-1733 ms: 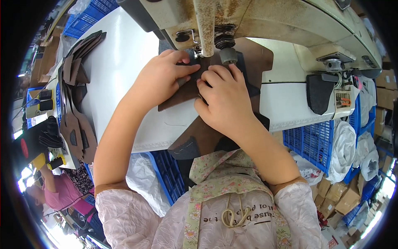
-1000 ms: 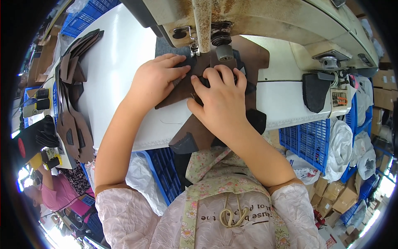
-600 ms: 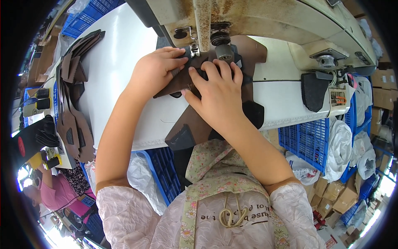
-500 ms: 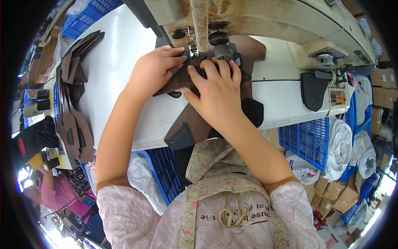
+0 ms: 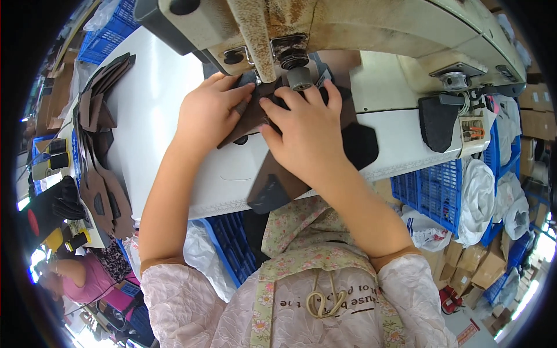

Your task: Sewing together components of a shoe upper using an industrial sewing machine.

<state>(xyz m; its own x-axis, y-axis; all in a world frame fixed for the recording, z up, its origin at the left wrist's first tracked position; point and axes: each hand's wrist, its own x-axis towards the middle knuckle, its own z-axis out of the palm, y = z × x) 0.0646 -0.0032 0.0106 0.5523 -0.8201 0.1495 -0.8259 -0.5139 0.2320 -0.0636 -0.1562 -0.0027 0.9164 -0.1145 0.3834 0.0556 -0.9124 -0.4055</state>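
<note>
A brown leather-like piece with black patches (image 5: 284, 177) lies on the white sewing machine bed, its lower end at the front edge. My left hand (image 5: 210, 113) has its fingers closed at the piece's left part, beside the presser foot (image 5: 257, 76); a grey band shows on one finger. My right hand (image 5: 310, 124) rests on the piece with fingers spread, tips just below the grey roller (image 5: 299, 78). The sewing machine (image 5: 360, 35) stands over both hands. My fingers partly hide the piece, and the needle cannot be made out.
A stack of brown cut pieces (image 5: 96, 174) hangs at the left of the table. Blue crates (image 5: 426, 194) with white plastic bags (image 5: 477, 200) stand below right. A black pad (image 5: 436, 124) is on the machine's right. Another person in pink (image 5: 96, 281) sits at lower left.
The piece has turned under the machine, its lower end shifting right. Both hands stay on it with slight movement. My view has shifted a little, and a loose thread now shows more plainly on the bed.
</note>
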